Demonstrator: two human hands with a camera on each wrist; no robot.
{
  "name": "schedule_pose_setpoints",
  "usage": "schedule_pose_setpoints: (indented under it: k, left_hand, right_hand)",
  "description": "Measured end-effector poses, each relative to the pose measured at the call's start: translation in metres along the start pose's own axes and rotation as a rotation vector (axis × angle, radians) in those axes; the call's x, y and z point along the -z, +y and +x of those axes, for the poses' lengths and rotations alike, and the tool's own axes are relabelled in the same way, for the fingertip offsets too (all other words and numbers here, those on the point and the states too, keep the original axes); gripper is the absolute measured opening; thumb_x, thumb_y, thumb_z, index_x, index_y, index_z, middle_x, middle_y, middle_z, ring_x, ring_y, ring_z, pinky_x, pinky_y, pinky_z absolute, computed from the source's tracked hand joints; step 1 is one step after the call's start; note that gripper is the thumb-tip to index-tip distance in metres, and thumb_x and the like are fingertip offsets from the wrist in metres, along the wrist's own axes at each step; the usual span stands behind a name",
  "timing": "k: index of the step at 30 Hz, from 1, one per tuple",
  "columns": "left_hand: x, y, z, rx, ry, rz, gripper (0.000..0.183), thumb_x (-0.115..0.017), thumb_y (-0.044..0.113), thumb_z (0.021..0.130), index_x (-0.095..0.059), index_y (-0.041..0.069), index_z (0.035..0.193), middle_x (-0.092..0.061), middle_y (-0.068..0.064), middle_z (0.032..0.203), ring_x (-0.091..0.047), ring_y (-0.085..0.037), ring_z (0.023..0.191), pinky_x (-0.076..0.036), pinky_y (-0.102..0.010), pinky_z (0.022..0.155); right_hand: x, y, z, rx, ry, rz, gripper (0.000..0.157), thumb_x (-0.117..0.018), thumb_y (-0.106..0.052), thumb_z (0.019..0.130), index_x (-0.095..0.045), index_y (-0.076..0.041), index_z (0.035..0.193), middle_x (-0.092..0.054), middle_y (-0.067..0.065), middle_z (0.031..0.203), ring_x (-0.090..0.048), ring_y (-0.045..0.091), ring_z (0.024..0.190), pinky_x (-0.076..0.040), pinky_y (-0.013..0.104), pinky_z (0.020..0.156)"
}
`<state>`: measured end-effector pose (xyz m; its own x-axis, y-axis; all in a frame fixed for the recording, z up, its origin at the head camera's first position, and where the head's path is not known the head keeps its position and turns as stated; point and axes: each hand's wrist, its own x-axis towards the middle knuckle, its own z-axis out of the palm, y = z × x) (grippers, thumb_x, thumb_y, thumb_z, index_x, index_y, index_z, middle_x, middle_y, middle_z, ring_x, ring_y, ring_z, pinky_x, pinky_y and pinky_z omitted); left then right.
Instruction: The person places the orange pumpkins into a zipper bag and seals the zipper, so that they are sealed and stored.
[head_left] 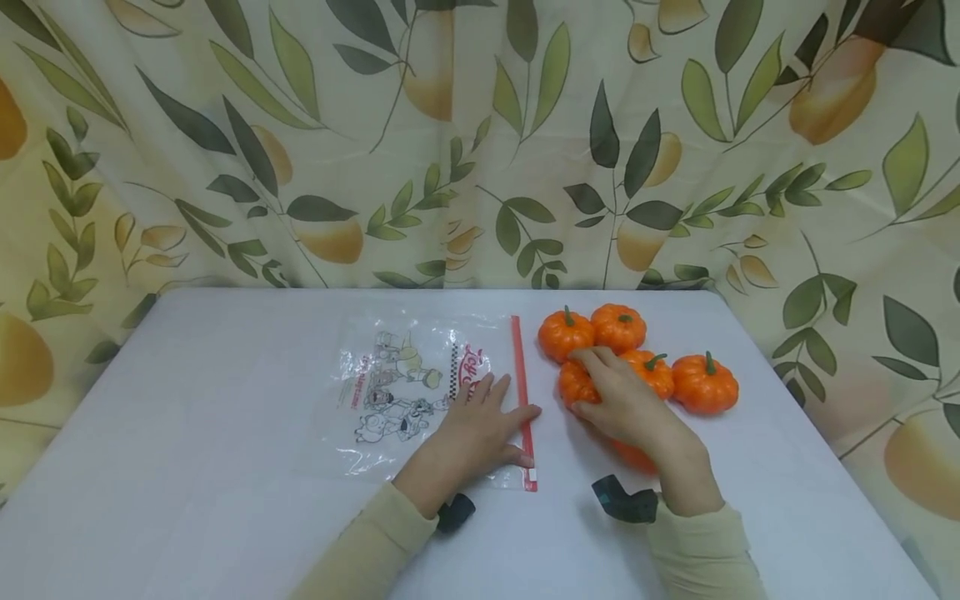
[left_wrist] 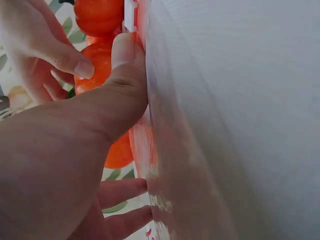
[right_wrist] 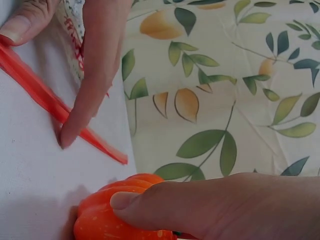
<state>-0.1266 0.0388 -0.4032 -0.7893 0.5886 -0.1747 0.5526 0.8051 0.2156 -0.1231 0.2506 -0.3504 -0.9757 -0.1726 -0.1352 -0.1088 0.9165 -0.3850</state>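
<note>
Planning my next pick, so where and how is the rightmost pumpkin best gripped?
Probably around its ribbed sides, coming from above and the right: the rightmost pumpkin sits upright, stem on top, its right side exposed, while a neighbouring pumpkin crowds its left.

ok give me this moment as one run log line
left hand: rests on plastic bag, across red strip | right hand: grips orange pumpkin | other pumpkins: on table beside bag
</note>
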Motion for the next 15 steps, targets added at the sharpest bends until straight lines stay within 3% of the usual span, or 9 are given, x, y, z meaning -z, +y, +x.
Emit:
schedule_pose_setpoints:
  k: [15]
  left_hand:
    - [0.0016,-0.0015,-0.004,-0.059,0.085,0.011,0.056,-0.069,0.059,0.083,-0.054,0.031,0.129,-0.041,-0.008,0.155,-0.037,-0.035,0.144,-0.034,-0.06,0.115]
  right_hand:
    - [0.0007,0.0007,-0.0016,0.004,-0.017,0.014,0.065,-0.07,-0.016,0.091,-0.039,-0.01,0.148,-0.039,0.018,0.15,-0.039,0.041,0.136,-0.037,0.066,0.108]
